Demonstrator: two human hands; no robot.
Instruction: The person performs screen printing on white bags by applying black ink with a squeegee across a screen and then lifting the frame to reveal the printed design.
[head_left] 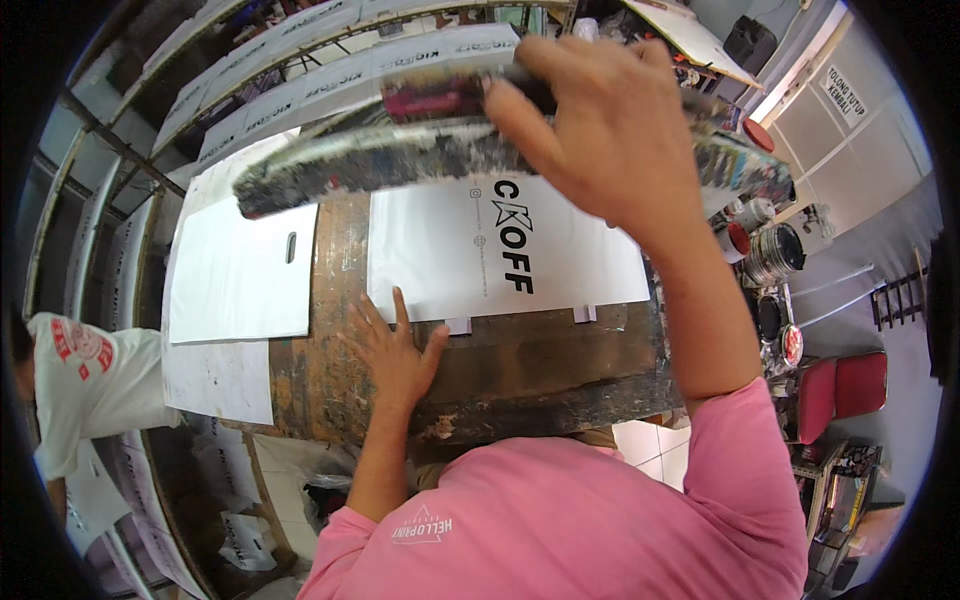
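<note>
One scuffed brn tbl (340, 270), L hand (400, 357) at wht bag (430, 250), racks (122, 146) beyond

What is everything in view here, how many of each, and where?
table: 1, worn brown, middle
printed bag: 1, white with black lettering, on the table
tabs: 2, pale purple, at that bag's near edge
white bags: 1 stack, number unclear, table's left
frame: 1, paint-stained, blurred, over the table's far side
racks: several, brownish, left and far side
tins: several, mixed colours, right
chair: 1, red, lower right
door: 1, pale, upper right
co-worker: 1, white shirt, left
pink shirt: 1, pink, bottom, worn by the person
left hand: 1, bare, fingers spread, near the printed bag's left corner
right hand: 1, bare, at the frame, grip unclear
</note>
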